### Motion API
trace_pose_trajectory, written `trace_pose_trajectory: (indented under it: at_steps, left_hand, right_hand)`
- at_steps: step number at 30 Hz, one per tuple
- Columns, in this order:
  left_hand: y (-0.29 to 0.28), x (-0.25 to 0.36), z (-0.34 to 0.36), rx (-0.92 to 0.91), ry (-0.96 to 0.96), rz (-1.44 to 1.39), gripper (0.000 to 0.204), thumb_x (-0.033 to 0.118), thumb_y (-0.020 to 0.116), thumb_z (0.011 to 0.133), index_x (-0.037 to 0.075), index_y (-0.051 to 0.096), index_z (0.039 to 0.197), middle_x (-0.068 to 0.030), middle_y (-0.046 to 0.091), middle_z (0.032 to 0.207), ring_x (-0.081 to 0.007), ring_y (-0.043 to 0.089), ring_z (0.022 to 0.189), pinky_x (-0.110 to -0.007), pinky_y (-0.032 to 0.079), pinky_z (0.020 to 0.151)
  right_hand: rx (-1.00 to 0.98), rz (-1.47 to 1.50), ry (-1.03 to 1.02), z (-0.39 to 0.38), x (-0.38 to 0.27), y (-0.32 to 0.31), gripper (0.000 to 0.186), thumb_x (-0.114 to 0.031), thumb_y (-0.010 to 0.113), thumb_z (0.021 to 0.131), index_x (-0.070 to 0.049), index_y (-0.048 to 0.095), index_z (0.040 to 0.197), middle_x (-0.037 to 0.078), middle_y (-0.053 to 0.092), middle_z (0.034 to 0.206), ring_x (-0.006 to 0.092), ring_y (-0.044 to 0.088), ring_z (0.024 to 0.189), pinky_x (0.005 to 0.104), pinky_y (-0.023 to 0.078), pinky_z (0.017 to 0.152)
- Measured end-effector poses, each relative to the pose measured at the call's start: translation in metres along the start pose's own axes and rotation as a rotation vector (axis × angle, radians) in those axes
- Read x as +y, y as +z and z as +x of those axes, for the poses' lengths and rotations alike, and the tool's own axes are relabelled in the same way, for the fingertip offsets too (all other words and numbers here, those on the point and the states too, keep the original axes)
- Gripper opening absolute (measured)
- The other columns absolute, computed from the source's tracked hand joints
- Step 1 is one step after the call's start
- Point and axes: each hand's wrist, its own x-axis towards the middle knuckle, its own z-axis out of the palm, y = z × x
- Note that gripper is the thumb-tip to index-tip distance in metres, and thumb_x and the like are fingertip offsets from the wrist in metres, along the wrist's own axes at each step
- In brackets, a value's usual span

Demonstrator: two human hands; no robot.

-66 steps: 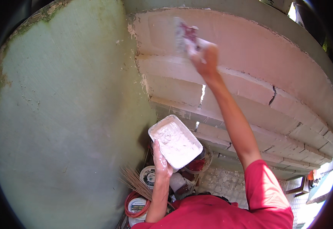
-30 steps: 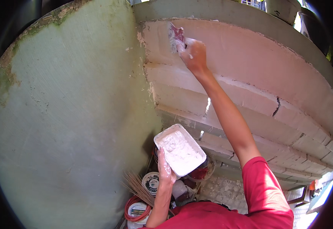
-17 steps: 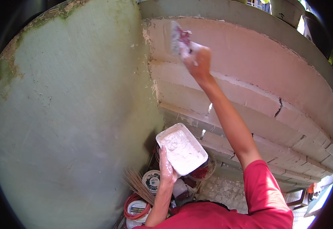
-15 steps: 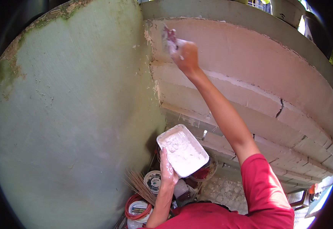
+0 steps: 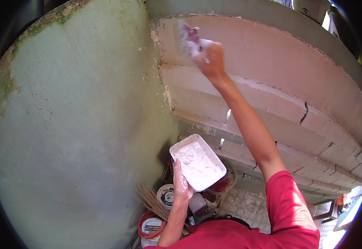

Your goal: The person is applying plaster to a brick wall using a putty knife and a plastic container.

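My left hand [image 5: 182,182], smeared with white paste, grips the side of a white rectangular tray [image 5: 221,175]. Thick pale filler paste [image 5: 199,159] with a lumpy, scooped surface fills much of it. Up near the wall corner, my right hand [image 5: 212,60] is closed round the handle of a paste-covered putty knife [image 5: 189,37]. Its blade appears to lie against the pinkish top panel of the stepped wall [image 5: 268,54], but motion blurs the hand and tool.
A green-grey wall [image 5: 85,116] with a mossy edge rises on the left. Below the tray are a bundle of thin sticks [image 5: 151,200], a lidded tub [image 5: 165,194] and a red hose coil [image 5: 140,226]. A dark crack [image 5: 304,113] runs through the stepped wall.
My right hand and the putty knife have moved a little to the right along the top panel. The tray in my left hand has stayed nearly still.
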Motion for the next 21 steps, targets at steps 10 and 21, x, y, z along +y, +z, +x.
trace_pose_trajectory:
  at_steps: [10, 21]
  left_hand:
    - [0.014, -0.003, -0.004, -0.024, -0.028, 0.037, 0.056, 0.044, 0.041, 0.096, 0.005, 0.034, 0.134, -0.0110, 0.050, 0.128, -0.0238, 0.055, 0.113, -0.040, 0.047, 0.095]
    - [0.014, -0.006, -0.009, 0.017, 0.019, 0.041, 0.058, 0.044, 0.038, 0.097, 0.002, 0.036, 0.136, -0.0107, 0.050, 0.132, -0.0231, 0.052, 0.117, -0.037, 0.041, 0.101]
  right_hand:
    - [0.051, -0.340, -0.002, -0.037, 0.020, -0.030, 0.027, -0.024, 0.065, 0.076, -0.003, 0.061, 0.059, 0.021, 0.060, 0.061, 0.0376, 0.060, 0.057, 0.0479, 0.043, 0.052]
    - [-0.217, -0.121, 0.249, -0.024, 0.000, 0.031, 0.023, -0.019, 0.067, 0.076, -0.001, 0.059, 0.065, 0.018, 0.056, 0.058, 0.0356, 0.056, 0.053, 0.0464, 0.041, 0.054]
